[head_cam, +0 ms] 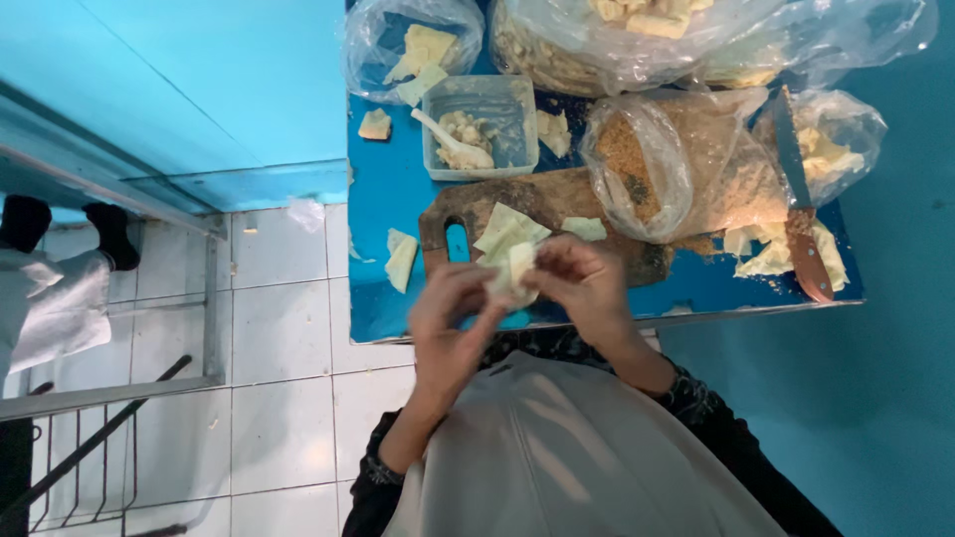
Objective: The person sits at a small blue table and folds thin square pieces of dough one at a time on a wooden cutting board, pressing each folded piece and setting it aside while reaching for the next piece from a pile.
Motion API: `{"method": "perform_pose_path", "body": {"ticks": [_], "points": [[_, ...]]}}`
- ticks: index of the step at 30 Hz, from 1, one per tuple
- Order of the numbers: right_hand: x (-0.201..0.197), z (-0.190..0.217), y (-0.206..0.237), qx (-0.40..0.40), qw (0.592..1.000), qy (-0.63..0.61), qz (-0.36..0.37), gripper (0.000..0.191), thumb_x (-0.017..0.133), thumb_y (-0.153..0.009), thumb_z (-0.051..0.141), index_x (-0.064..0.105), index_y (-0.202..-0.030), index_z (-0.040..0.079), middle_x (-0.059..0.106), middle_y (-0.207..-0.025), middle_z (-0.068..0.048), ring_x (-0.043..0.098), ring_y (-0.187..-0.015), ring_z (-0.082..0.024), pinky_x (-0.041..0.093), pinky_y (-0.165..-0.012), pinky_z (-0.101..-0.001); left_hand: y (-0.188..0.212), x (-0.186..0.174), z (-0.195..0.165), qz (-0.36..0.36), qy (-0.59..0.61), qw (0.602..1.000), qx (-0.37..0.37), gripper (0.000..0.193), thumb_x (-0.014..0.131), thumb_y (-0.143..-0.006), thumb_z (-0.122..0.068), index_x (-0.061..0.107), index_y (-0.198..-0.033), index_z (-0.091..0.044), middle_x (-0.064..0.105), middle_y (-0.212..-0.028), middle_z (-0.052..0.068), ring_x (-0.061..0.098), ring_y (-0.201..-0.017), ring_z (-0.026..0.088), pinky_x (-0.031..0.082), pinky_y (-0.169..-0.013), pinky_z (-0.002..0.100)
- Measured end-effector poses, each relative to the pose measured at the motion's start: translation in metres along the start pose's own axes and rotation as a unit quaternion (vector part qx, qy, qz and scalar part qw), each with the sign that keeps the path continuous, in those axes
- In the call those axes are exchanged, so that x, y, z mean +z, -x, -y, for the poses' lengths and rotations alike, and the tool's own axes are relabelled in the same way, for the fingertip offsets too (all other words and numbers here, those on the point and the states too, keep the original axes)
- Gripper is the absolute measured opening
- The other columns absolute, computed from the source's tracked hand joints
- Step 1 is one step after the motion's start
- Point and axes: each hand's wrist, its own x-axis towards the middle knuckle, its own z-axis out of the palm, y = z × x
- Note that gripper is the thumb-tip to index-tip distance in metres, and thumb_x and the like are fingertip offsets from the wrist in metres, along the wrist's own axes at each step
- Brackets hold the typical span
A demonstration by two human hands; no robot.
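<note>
Dough wrapper [517,267] sits pinched between fingers of the left hand [453,318] and right hand [587,283], both clamped on it.

Bare blue worktop [383,298] lies open at the near left corner, with only a pale wrapper [401,261] on it. Behind, the board [557,204], tub [484,124] and bags [686,164] crowd the surface. On the right, a knife [801,214] and scraps [771,254] block the way.

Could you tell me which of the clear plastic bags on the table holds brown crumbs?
The middle bag, lying beside the wooden cutting board; the other bags hold pale yellowish pieces.
</note>
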Motion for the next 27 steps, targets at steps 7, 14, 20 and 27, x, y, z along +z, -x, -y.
{"method": "perform_pose_path", "body": {"ticks": [7, 14, 20, 27], "points": [[0.01, 0.039, -0.003, 0.064, 0.995, 0.003, 0.072, 0.03, 0.072, -0.091, -0.005, 0.068, -0.12, -0.002, 0.074, -0.106, -0.008, 0.071, -0.097, -0.012, 0.06, -0.086, -0.0288, -0.003, 0.008, 0.025, -0.013, 0.067, 0.997, -0.039, 0.01, 0.072, -0.096, 0.004, 0.068, -0.105, 0.003, 0.065, -0.104, 0.005, 0.068, -0.091, 0.009, 0.057, -0.077, 0.022], [-0.016, 0.052, -0.019, 0.13, 0.954, -0.269, -0.028, 0.03, 0.068, -0.089, -0.008, 0.066, -0.119, -0.001, 0.073, -0.105, -0.009, 0.071, -0.095, -0.016, 0.059, -0.086, -0.0324, -0.002, -0.012, 0.041, -0.09, 0.141, 0.985, -0.044, 0.01, 0.071, -0.097, 0.005, 0.069, -0.107, 0.002, 0.068, -0.103, 0.004, 0.063, -0.091, 0.007, 0.051, -0.078, 0.022], [-0.007, 0.074, -0.004, -0.159, 0.953, 0.248, -0.07, 0.025, 0.075, -0.092, -0.004, 0.07, -0.116, 0.002, 0.074, -0.106, -0.01, 0.071, -0.093, -0.016, 0.06, -0.08, -0.0301, -0.013, -0.047, 0.035, -0.244, -0.21, 0.947, -0.019, 0.014, 0.07, -0.098, 0.0, 0.067, -0.112, 0.0, 0.071, -0.096, 0.007, 0.069, -0.082, 0.012, 0.056, -0.075, 0.026], [0.023, 0.065, 0.007, -0.344, 0.803, 0.48, 0.077, 0.033, 0.072, -0.086, -0.005, 0.065, -0.118, 0.002, 0.07, -0.094, -0.01, 0.068, -0.092, -0.029, 0.057, -0.072, -0.0404, -0.018, -0.047, 0.041, -0.224, -0.496, 0.836, 0.069, 0.014, 0.072, -0.09, 0.001, 0.07, -0.103, -0.006, 0.067, -0.111, 0.014, 0.06, -0.103, 0.037, 0.049, -0.084, 0.045]]}}
